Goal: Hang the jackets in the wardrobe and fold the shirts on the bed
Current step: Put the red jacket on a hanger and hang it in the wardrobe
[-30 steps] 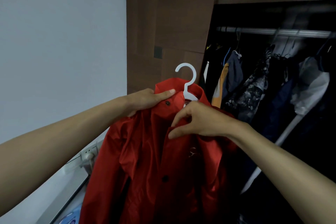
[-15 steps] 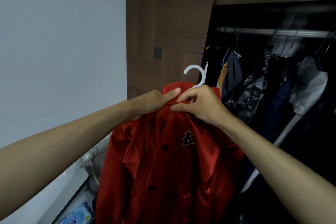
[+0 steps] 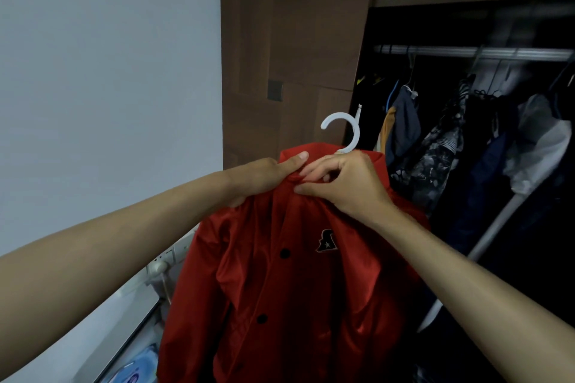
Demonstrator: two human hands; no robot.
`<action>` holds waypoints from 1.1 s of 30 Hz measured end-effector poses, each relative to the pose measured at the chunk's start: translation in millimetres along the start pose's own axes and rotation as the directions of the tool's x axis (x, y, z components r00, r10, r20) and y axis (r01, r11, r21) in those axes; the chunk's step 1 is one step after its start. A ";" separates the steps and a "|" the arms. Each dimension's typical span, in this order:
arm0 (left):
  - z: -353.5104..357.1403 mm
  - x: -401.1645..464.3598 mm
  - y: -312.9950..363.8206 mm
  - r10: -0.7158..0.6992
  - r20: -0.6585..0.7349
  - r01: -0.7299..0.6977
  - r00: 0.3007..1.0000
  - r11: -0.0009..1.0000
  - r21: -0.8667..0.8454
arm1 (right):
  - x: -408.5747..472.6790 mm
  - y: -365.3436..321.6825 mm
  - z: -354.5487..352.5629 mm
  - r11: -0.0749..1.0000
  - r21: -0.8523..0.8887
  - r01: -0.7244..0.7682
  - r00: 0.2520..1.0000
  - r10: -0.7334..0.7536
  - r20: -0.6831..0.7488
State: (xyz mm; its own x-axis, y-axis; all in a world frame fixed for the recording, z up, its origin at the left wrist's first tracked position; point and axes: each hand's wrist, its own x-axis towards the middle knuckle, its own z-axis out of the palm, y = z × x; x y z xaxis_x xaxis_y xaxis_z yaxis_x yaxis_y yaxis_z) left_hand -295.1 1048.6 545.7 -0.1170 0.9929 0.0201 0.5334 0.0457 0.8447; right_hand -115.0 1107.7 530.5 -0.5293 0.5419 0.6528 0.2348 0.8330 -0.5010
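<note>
**Red jacket held at the collar, front now closed**

Compared with a second ago, the jacket point(image 3: 295, 283) hangs with its front shut and flat, a dark badge showing on the chest; the right hand point(image 3: 345, 183) has risen from the chest to the collar, and the hanger point(image 3: 343, 134) hook sits nearer the wardrobe point(image 3: 466, 0) opening.

One jacket, one white hanger, two hands. The left hand point(image 3: 264, 177) grips the collar's left side, thumb laid along the top edge. The right hand pinches the collar fabric just under the hook, fingers curled. The two hands touch at the collar. Three dark snaps show down the front.

The jacket hangs in the air in front of the brown wardrobe side, left of the open compartment, where one rail point(image 3: 473, 51) carries several dark garments. Pale bedding lies on the shelf above.
</note>
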 end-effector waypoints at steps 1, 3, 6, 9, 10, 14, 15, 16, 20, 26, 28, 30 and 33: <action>-0.5 0.4 -1.2 -0.006 -0.007 0.006 1.000 1.000 0.002 | -0.8 -0.1 2.0 0.993 -0.106 0.053 0.998 -0.055 -0.018; -1.0 0.2 -1.5 -0.013 -0.021 0.013 1.000 1.000 0.012 | -0.3 0.5 5.5 0.962 -0.230 0.148 0.987 -0.158 -0.026; 0.8 -2.2 3.7 0.014 -0.046 -0.013 0.999 1.000 0.021 | 1.3 1.3 7.7 0.958 -0.213 0.193 0.977 -0.207 -0.046; 2.8 -6.1 8.2 0.027 -0.068 -0.025 0.997 0.999 0.027 | 2.4 0.6 7.0 0.962 -0.201 0.182 0.980 -0.195 -0.042; 3.5 -6.6 8.7 0.025 -0.066 -0.024 0.997 0.999 0.026 | 2.3 -0.2 6.3 0.958 -0.221 0.184 0.980 -0.195 -0.032; 6.2 -9.2 8.8 0.018 -0.069 -0.017 0.997 1.000 0.012 | -1.7 -0.6 6.6 0.943 -0.261 0.205 0.976 -0.217 -0.020; 6.4 -9.8 8.7 0.020 -0.060 -0.020 0.998 1.000 0.004 | -4.1 -0.7 7.8 0.943 -0.261 0.209 0.973 -0.226 -0.040; 6.9 -10.8 9.6 0.023 -0.051 -0.023 0.998 1.000 -0.001 | -6.8 -1.2 8.7 0.937 -0.277 0.215 0.968 -0.242 -0.068; 6.7 -11.7 9.7 -0.002 -0.012 0.002 1.000 1.000 -0.018 | -14.1 -4.5 10.0 0.851 -0.442 0.284 0.925 -0.364 -0.109; 7.3 -9.7 5.0 0.019 0.029 -0.017 0.999 0.997 -0.070 | -20.9 0.6 13.1 0.681 -0.593 0.429 0.826 -0.562 -0.048; 7.2 -9.4 3.4 0.023 -0.005 -0.023 1.000 0.997 -0.068 | -21.4 1.5 9.8 0.717 -0.555 0.423 0.852 -0.523 -0.027; 5.1 -7.5 -0.2 0.012 -0.042 -0.013 0.999 1.000 -0.022 | -20.8 -0.5 4.7 0.842 -0.429 0.326 0.925 -0.378 -0.039; 2.8 -5.8 -6.5 0.017 -0.059 -0.015 0.998 1.000 0.026 | -15.3 -1.4 -5.5 0.977 -0.184 0.103 0.993 -0.113 -0.044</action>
State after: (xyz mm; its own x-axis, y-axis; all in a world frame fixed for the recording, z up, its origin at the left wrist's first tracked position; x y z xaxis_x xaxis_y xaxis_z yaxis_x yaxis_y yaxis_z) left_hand -295.6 1042.9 538.6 -0.1572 0.9854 0.0658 0.5563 0.0333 0.8303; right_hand -102.8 1098.9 524.3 -0.5158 0.4486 0.7299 0.3249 0.8908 -0.3178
